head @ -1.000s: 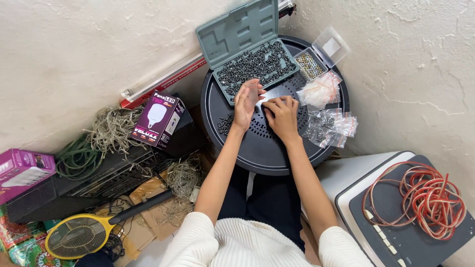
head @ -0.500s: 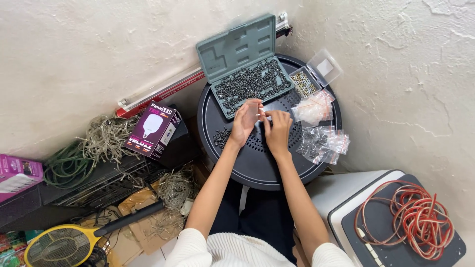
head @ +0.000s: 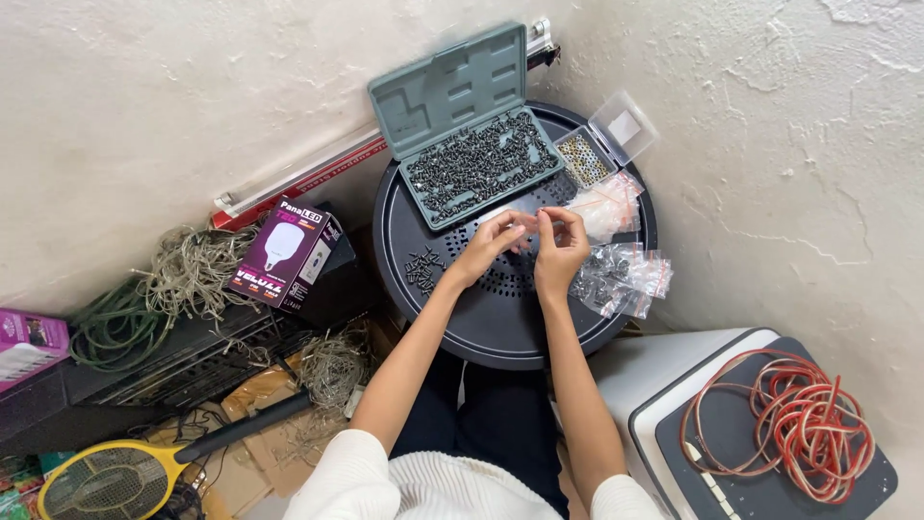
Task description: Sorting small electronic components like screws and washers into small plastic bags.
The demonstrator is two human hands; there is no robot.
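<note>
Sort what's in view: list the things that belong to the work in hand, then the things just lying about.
In use: left hand and right hand pinching a small clear bag; open case of dark screws; filled bags; loose screws.

Lying about: bulb box; red cable coil; yellow racket swatter.

1. The corner was brightly and evenly lit by soft, daylight-like light; no lamp or window showed.
2. Shadows were faint: a soft one lay under the open grey case against the wall, and darker shade pooled below the round black surface.
3. The black surface carried a dull sheen along its rim, with no harsh glare.
4. The white walls looked bright but kept their rough texture.
5. Focus was sharp across the middle; the fingers showed slight softness.
6. Straight edges bowed a little near the frame's borders, a wide-angle effect.
7. The lower left corner sat dimmer.
</note>
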